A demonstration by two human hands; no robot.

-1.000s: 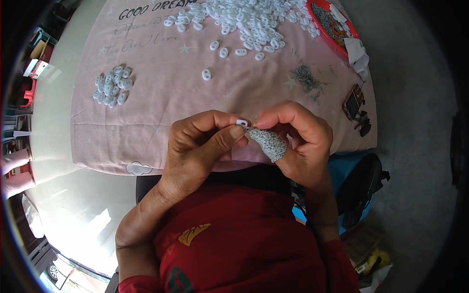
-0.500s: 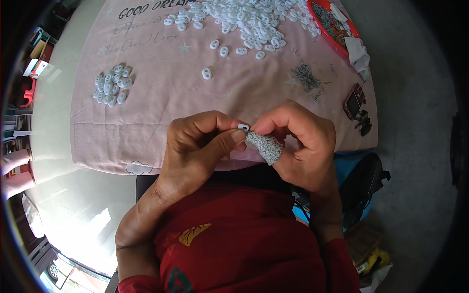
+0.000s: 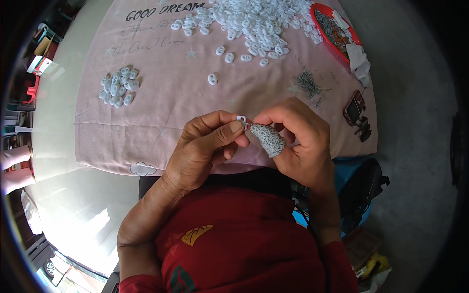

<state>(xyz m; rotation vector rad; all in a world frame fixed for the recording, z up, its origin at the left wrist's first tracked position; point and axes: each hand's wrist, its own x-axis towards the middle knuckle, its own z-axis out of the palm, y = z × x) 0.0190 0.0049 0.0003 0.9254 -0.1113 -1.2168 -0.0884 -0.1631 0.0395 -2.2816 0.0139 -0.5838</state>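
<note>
Between thumb and index finger, my left hand (image 3: 198, 146) pinches a small white oval plastic piece with holes (image 3: 241, 118). My right hand (image 3: 309, 146) is close beside it, its thumb covered by a grey speckled knitted finger cover (image 3: 268, 140). The right index finger and covered thumb come together at a thin metal pin (image 3: 248, 124) that reaches toward the white piece. How far the pin goes into the piece is hidden by my left fingertips. Both hands are above the near part of the pink cloth (image 3: 156, 117).
A big heap of white oval pieces (image 3: 254, 24) lies at the far side, a smaller pile (image 3: 117, 88) at left. Loose metal pins (image 3: 309, 84) lie at right, near a red basin (image 3: 330, 47) and a red handheld device (image 3: 352, 108). One white piece (image 3: 212, 79) lies alone.
The white piece has turned more upright in my left fingers. My fingertips have drawn slightly apart, and the thin pin now shows between them. The view has shifted a little.
</note>
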